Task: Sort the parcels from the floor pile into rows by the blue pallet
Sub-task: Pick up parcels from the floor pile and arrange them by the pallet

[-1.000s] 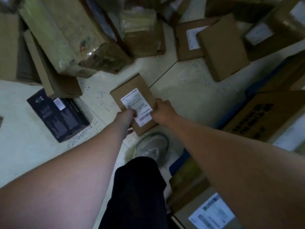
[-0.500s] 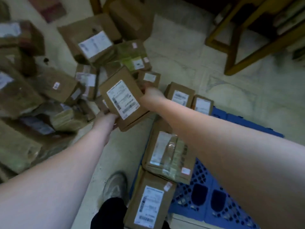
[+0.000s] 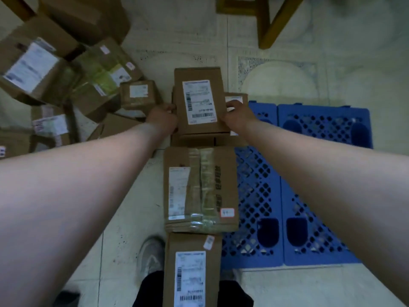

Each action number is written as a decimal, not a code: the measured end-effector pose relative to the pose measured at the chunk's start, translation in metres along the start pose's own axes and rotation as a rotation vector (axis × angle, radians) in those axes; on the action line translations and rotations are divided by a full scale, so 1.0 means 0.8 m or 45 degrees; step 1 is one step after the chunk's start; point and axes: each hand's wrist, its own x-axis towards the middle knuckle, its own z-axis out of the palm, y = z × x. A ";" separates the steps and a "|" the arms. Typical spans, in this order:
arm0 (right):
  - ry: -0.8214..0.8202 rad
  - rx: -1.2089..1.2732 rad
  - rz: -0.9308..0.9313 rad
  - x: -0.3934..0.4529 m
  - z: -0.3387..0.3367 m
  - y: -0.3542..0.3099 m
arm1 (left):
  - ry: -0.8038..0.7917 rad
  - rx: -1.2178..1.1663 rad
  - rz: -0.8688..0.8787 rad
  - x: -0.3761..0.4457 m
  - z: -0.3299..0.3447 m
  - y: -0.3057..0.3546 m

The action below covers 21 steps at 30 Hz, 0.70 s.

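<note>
I hold a small brown parcel point(image 3: 200, 100) with a white label between both hands. My left hand point(image 3: 162, 117) grips its left side and my right hand point(image 3: 238, 114) grips its right side. It sits over other small parcels at the far end of a row along the left edge of the blue pallet point(image 3: 309, 173). Nearer to me in that row lie a taped parcel point(image 3: 200, 189) and a labelled parcel point(image 3: 192, 271). The floor pile point(image 3: 66, 85) of brown parcels lies to the left.
A wooden furniture leg point(image 3: 269, 23) stands on the tiled floor at the top. My shoe point(image 3: 150, 255) and dark trouser leg are at the bottom, beside the nearest parcel. Pale floor shows between the pile and the row.
I lifted the small parcel off the floor, turned toward the pallet, and brought it over the far end of the row. Both hands have kept their hold on it.
</note>
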 end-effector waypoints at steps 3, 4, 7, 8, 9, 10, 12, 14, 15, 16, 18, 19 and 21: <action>-0.062 0.001 -0.037 0.001 0.019 0.019 | 0.063 -0.009 -0.038 0.001 0.011 -0.023; -0.089 0.010 -0.052 0.000 0.022 0.022 | 0.068 -0.027 -0.055 0.002 0.013 -0.028; -0.174 -0.053 -0.056 -0.001 0.030 0.028 | 0.117 -0.004 -0.116 0.009 0.016 -0.037; -0.185 -0.089 -0.063 -0.002 0.031 0.026 | 0.112 0.016 -0.122 0.009 0.016 -0.037; -0.189 -0.136 -0.057 -0.001 0.033 0.021 | 0.094 0.011 -0.128 0.011 0.016 -0.037; -0.190 -0.188 -0.044 0.000 0.036 0.015 | 0.054 0.030 -0.151 0.010 0.015 -0.036; -0.227 -0.388 0.072 0.002 0.038 0.003 | 0.014 0.085 -0.181 0.011 0.019 -0.033; -0.294 -0.575 0.146 0.003 0.037 -0.009 | -0.023 0.133 -0.209 0.002 0.021 -0.024; -0.347 -0.643 0.145 0.003 0.036 -0.018 | -0.023 0.152 -0.222 -0.007 0.018 -0.015; -0.390 -0.724 0.117 0.003 0.036 -0.025 | -0.015 0.142 -0.226 -0.014 0.013 -0.007; -0.335 -0.904 0.093 0.003 0.033 -0.036 | -0.016 0.123 -0.273 -0.026 -0.001 0.002; -0.246 -0.891 0.125 0.004 0.032 -0.044 | -0.012 0.142 -0.294 -0.039 -0.012 0.016; -0.077 -0.806 0.188 0.007 0.027 -0.074 | 0.025 0.131 -0.316 -0.067 -0.044 0.038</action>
